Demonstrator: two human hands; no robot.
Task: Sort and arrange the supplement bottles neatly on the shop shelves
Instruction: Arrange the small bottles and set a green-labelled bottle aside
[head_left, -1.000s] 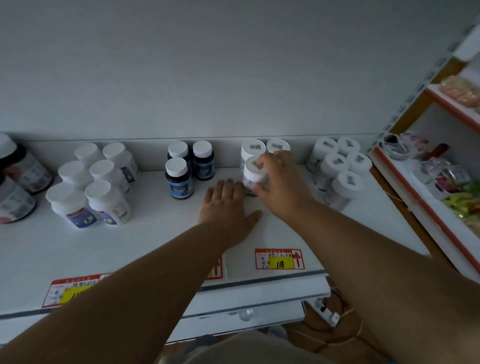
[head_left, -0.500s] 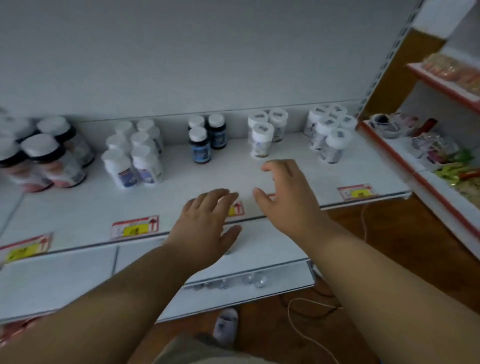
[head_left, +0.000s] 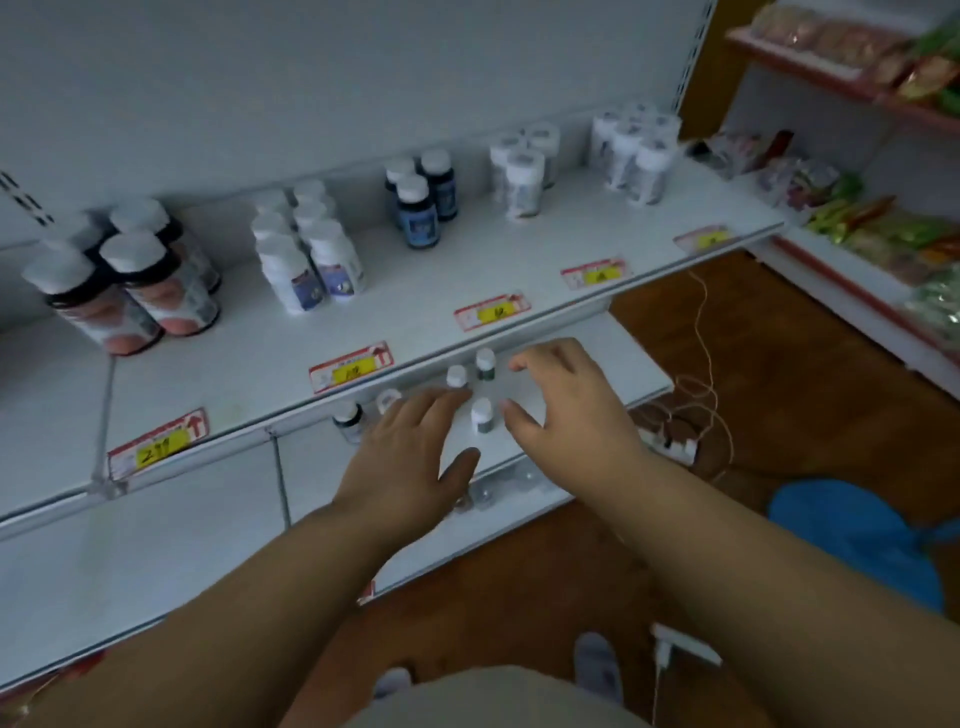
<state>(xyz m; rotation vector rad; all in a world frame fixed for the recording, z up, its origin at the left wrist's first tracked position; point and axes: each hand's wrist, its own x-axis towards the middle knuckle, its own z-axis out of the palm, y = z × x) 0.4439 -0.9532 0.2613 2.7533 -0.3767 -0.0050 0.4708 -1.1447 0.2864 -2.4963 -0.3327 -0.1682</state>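
Setting: shop aisle with white metal shelving, a wooden floor, and a snack rack (head_left: 883, 244) off to the right.
Upper shelf (head_left: 415, 306), left to right: dark bottles with pink labels (head_left: 130, 280), white bottles with blue labels (head_left: 306, 254), three dark blue bottles (head_left: 418, 200), three wrapped white bottles (head_left: 522, 166), then a larger wrapped white cluster (head_left: 634, 150); each kind stands in its own tight group behind a price tag (head_left: 350, 366).
Lower shelf (head_left: 156, 545): a few small white-capped bottles (head_left: 480, 415) stand loose and scattered, one more (head_left: 348, 418) further left.
Left hand (head_left: 410, 457): fingers spread and straight, holding nothing, hovering just beside the small bottles.
Right hand (head_left: 571, 400): fingers loosely curved, empty, just right of the same bottles.
Progress: upper shelf looks sorted; the lower shelf's small bottles look like the remaining work.
Change: a second ago the right hand pinched a wrapped white bottle on the upper shelf while the left lay flat; both have since dropped to the lower shelf.
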